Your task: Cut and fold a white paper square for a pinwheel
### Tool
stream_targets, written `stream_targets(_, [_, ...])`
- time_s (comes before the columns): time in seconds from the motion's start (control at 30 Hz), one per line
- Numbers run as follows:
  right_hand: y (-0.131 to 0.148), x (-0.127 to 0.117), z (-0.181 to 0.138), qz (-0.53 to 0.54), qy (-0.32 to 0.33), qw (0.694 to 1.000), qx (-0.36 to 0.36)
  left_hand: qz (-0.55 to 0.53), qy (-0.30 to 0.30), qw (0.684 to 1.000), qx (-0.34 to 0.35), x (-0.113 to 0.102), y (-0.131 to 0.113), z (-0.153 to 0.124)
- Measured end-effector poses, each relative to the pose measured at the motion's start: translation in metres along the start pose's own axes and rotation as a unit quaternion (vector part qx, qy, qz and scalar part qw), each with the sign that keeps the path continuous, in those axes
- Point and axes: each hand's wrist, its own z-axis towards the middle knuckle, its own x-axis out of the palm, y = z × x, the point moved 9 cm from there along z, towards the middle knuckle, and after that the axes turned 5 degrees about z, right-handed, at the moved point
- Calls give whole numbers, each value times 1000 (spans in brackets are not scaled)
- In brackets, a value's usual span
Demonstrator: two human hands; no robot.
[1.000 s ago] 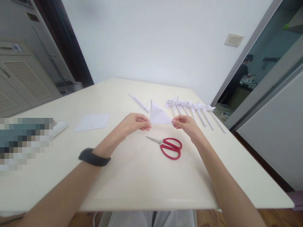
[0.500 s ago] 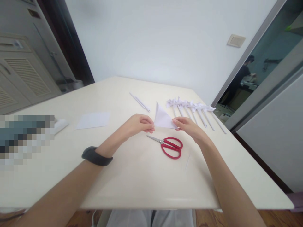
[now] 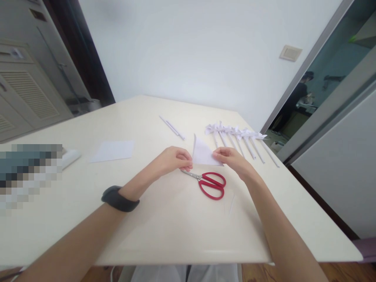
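Cream table (image 3: 158, 223) bears red-handled scissors (image 3: 200, 178) and paper pinwheels (image 3: 240, 132), while left hand (image 3: 176, 160) and right hand (image 3: 231, 157) pinch folded paper triangle (image 3: 202, 154)

You can read no words, brands or numbers: the patch (image 3: 31, 166) at the left edge of your table (image 3: 152, 231) is pixelated, and the drawer's (image 3: 26, 56) pale mark (image 3: 16, 53) is too blurred.

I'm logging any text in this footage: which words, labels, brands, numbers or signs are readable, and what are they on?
No text is readable.
Folded paper, flat sheet, scissors: no lettering visible.
Black wristband: no lettering visible.
Pale patch on the cabinet drawer: too small and blurred to tell whether it bears writing.
Pixelated area at left: obscured.
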Motion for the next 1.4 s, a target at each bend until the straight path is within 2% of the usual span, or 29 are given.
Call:
stream_targets(0.13, [3, 5, 0, 11, 28, 999, -11, -2, 35, 999, 14, 9, 1, 2])
stream_targets(0.27, [-1, 11, 3, 19, 29, 999, -10, 3, 59, 998, 12, 16, 2, 3])
stream_targets(0.5, [0, 6, 4, 33, 12, 999, -20, 14, 59, 998, 10, 17, 2, 2])
stream_targets(0.77, [1, 30, -2, 50, 104, 993, -11, 14, 70, 997, 28, 21, -3, -1])
stream_targets(1.17, [4, 29, 0, 52, 64, 996, -26, 21, 70, 996, 42, 26, -3, -1])
stream_targets(1.4, [6, 18, 2, 45, 22, 998, -48, 25, 68, 997, 41, 24, -8, -4])
